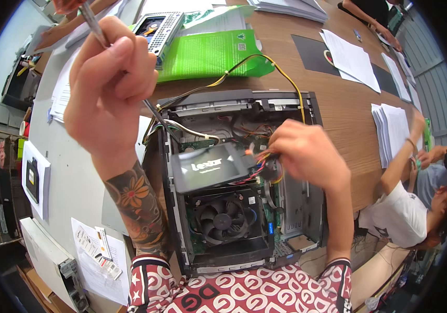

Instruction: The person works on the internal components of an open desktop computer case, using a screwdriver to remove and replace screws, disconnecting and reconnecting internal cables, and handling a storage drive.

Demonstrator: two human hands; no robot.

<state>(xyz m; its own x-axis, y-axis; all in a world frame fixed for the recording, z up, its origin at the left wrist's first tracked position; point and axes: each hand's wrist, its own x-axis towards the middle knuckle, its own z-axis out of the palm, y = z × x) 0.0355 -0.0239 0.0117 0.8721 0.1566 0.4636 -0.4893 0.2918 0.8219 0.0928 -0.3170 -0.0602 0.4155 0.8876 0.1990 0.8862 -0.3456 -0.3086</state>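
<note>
My left hand (106, 88) is raised at the upper left, its fingers closed round a screwdriver (94, 27) with an orange-red handle. The screwdriver's shaft slants down past my fist toward the left side of an opened desktop computer case (315, 219). My right hand (309, 156), slightly blurred, pinches a bundle of coloured cables (261, 159) above the case. Those cables run to the right end of a dark, flat solid-state drive (202, 168), which lies tilted over the case's interior. Nearer to me is a black cooling fan (224, 221). The screwdriver's tip is hard to make out.
A yellow-black cable (286, 75) loops beyond the case, near a green plastic bag (210, 55) and a metal drive cage (155, 28). Paper stacks (390, 130) lie at right. Another computer case (49, 261) stands at lower left. People work at the far side and right.
</note>
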